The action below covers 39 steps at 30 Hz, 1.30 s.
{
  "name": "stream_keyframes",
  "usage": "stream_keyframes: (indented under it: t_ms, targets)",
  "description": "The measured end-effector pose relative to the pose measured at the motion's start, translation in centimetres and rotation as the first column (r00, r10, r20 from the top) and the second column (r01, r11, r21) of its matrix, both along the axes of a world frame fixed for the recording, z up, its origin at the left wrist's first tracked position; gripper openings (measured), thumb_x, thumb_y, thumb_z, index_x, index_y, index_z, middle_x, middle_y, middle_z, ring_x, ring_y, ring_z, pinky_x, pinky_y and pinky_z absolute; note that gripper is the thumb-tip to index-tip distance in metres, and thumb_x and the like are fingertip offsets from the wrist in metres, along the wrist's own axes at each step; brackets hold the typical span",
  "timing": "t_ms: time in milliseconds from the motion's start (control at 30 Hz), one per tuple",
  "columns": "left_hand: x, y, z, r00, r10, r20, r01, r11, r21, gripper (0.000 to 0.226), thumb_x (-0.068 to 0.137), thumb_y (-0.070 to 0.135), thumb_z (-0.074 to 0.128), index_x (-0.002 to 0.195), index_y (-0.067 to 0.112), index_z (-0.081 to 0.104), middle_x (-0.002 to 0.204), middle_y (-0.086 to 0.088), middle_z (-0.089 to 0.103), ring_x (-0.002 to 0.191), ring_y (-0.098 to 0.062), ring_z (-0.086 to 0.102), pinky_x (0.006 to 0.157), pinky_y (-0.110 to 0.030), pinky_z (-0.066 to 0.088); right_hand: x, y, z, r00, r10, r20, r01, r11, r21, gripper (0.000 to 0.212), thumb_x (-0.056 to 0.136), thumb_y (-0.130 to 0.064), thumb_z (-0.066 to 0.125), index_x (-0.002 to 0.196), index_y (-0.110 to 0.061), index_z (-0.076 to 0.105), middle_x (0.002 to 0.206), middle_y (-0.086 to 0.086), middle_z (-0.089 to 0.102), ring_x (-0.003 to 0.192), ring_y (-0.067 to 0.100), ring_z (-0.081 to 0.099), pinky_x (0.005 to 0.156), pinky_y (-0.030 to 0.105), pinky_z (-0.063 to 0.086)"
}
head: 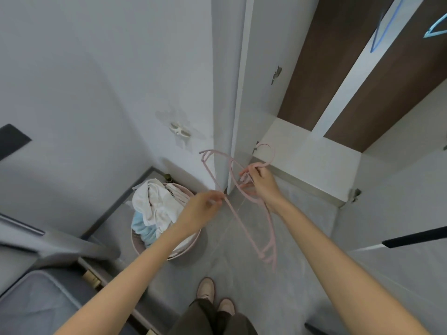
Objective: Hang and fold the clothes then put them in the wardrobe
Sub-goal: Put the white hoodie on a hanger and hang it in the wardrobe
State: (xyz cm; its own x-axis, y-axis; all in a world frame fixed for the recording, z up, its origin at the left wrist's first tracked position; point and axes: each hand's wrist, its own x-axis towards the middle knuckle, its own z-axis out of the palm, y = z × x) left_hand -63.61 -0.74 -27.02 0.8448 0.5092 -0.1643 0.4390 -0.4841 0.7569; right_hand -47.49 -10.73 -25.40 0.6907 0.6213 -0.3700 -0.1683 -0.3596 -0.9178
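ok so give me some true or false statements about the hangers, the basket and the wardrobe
1. The left hand and the right hand both hold the pink hangers. True.
2. The basket on the floor is empty. False: it holds white and light blue clothes.
3. Blue hangers hang inside the wardrobe. True.
4. A shirt is draped on the pink hangers. False: they are bare.
5. The wardrobe is shut. False: its door stands open and the inside shows.
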Motion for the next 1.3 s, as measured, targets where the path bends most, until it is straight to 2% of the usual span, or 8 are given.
stream_keyframes:
  t_ms: [133,333,467,667,800,933,1100,1300]
  targets:
    - [-0.5,1.2,-0.7,0.978,0.098,0.185,-0.147,0.95,0.275,0.044,0.093,0.016,0.057,0.135,0.02,0.047,0.126,-0.008,0.04,0.11,-0.019,0.045,0.099,-0.031,0.038,0.3,-2.0,-0.4,0.962,0.223,0.159,-0.214,0.974,-0.073,0.016,0.103,-0.017,0.039,0.092,-0.015,0.051,0.09,-0.004,0.067,0.071,0.019,0.062,0.077,0.039,0.054]
    - [-0.1,2.4,-4.7,0.967,-0.164,-0.195,0.246,0.798,0.55,0.047,0.102,0.032,0.039,0.148,0.032,0.03,0.142,-0.006,0.042,0.133,-0.031,0.033,0.11,-0.053,0.02,-1.2,-3.1,-2.7,0.842,0.436,0.317,-0.389,0.899,-0.201,0.014,0.101,-0.026,0.045,0.104,-0.016,0.053,0.097,0.0,0.069,0.077,0.023,0.063,0.073,0.037,0.051]
    - [-0.4,3.4,-7.9,0.96,-0.267,-0.084,0.278,0.875,0.397,0.031,0.101,0.019,0.042,0.126,0.016,0.06,0.093,-0.013,0.062,0.089,-0.035,0.054,0.081,-0.041,0.041,-2.5,-3.5,-5.8,0.841,0.414,0.349,-0.354,0.908,-0.224,0.013,0.099,-0.026,0.049,0.1,-0.016,0.058,0.097,-0.003,0.069,0.092,0.016,0.065,0.088,0.038,0.048]
    - [-1.9,5.8,-15.7,0.964,-0.255,0.071,0.226,0.931,0.285,0.026,0.096,0.014,0.053,0.119,0.014,0.066,0.104,-0.012,0.061,0.096,-0.024,0.053,0.088,-0.033,0.044,-5.0,-1.5,-13.9,0.788,0.508,0.348,-0.315,0.818,-0.481,0.034,0.102,-0.04,0.036,0.098,-0.022,0.064,0.096,-0.007,0.071,0.095,0.02,0.062,0.084,0.038,0.049]
    - [-2.9,8.1,-23.1,0.976,0.166,0.145,-0.177,0.982,0.071,0.034,0.096,0.017,0.055,0.13,0.019,0.053,0.127,-0.005,0.051,0.117,-0.016,0.042,0.098,-0.013,0.029,-6.5,-0.2,-21.7,0.814,0.387,0.434,-0.122,0.844,-0.523,0.038,0.102,-0.042,0.034,0.103,-0.02,0.066,0.096,0.0,0.071,0.089,0.024,0.063,0.08,0.043,0.051]
    - [-5.6,11.3,-31.4,0.923,0.382,0.053,-0.374,0.92,-0.12,0.041,0.096,0.026,0.054,0.135,0.016,0.044,0.135,-0.008,0.045,0.121,-0.022,0.044,0.099,-0.031,0.038,-8.0,1.6,-29.9,0.875,0.221,0.431,-0.015,0.902,-0.432,0.037,0.102,-0.041,0.036,0.102,-0.019,0.065,0.095,0.003,0.07,0.086,0.025,0.065,0.078,0.046,0.053]
    - [-8.8,14.8,-40.5,0.878,0.441,-0.186,-0.449,0.894,0.003,0.065,0.093,0.037,0.057,0.148,0.017,0.028,0.15,-0.015,0.031,0.137,-0.033,0.028,0.113,-0.048,0.025,-9.7,4.1,-37.2,0.873,0.095,0.478,0.062,0.951,-0.302,0.027,0.102,-0.036,0.04,0.093,-0.026,0.063,0.086,-0.007,0.069,0.059,0.005,0.055,0.055,0.029,0.044]
    - [-11.5,16.3,-46.7,0.874,0.361,-0.325,-0.447,0.859,-0.251,0.098,0.085,0.041,0.068,0.152,0.011,0.004,0.157,-0.01,0.02,0.141,-0.031,0.026,0.115,-0.042,0.025,-11.8,5.2,-40.2,0.88,0.024,0.475,0.104,0.965,-0.241,0.027,0.101,-0.038,0.041,0.095,-0.028,0.065,0.084,-0.009,0.069,0.049,-0.002,0.049,0.051,0.022,0.034]
